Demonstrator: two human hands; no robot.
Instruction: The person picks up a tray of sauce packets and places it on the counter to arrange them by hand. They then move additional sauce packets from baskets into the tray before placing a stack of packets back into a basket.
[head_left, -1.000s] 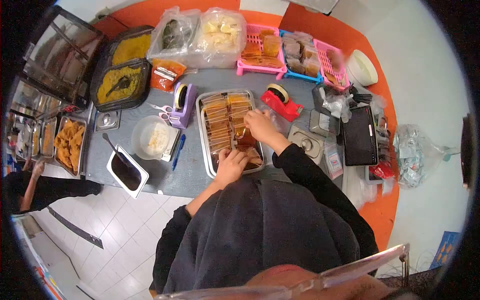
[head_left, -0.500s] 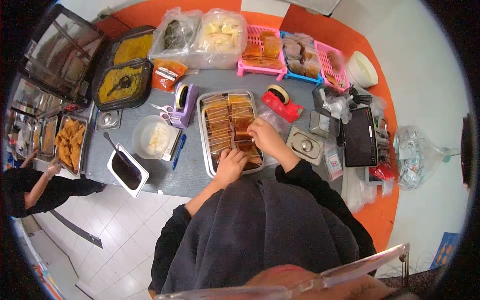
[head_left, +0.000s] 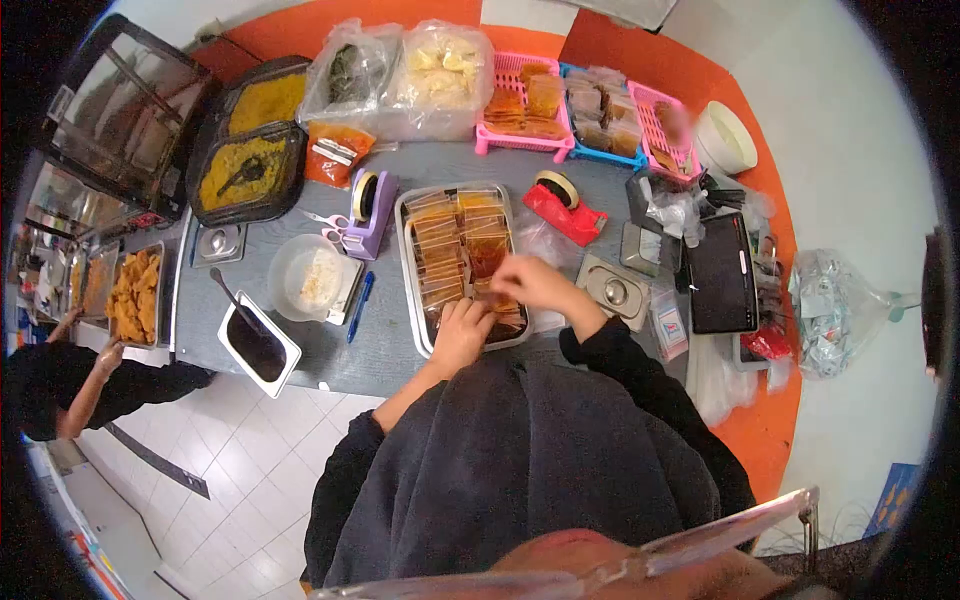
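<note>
A metal tray (head_left: 404, 262) holds two rows of small clear packets with brown-orange sauce (head_left: 437, 258). My left hand (head_left: 463, 335) rests over the tray's near end, its fingers bent and pressed together among the packets; what lies under them is hidden. Close beside it, my right hand (head_left: 537, 284) has its fingertips pinched at a sauce packet in the right row, partly covered by the fingers. The fingertips of both hands nearly meet.
Around the tray are a red tape dispenser (head_left: 565, 212), purple tape dispenser (head_left: 370, 215), blue pen (head_left: 361, 307), lidded metal container (head_left: 612, 291) and white tub of dark sauce (head_left: 262, 345). Packet baskets (head_left: 525, 98) line the back. A co-worker's hand (head_left: 108, 357) touches a fried-food tray (head_left: 138, 295).
My right hand has shifted slightly toward me, its fingertips now closer to my left hand. My left hand stays nearly in place. The co-worker's hand has moved to the fried-food tray's edge.
</note>
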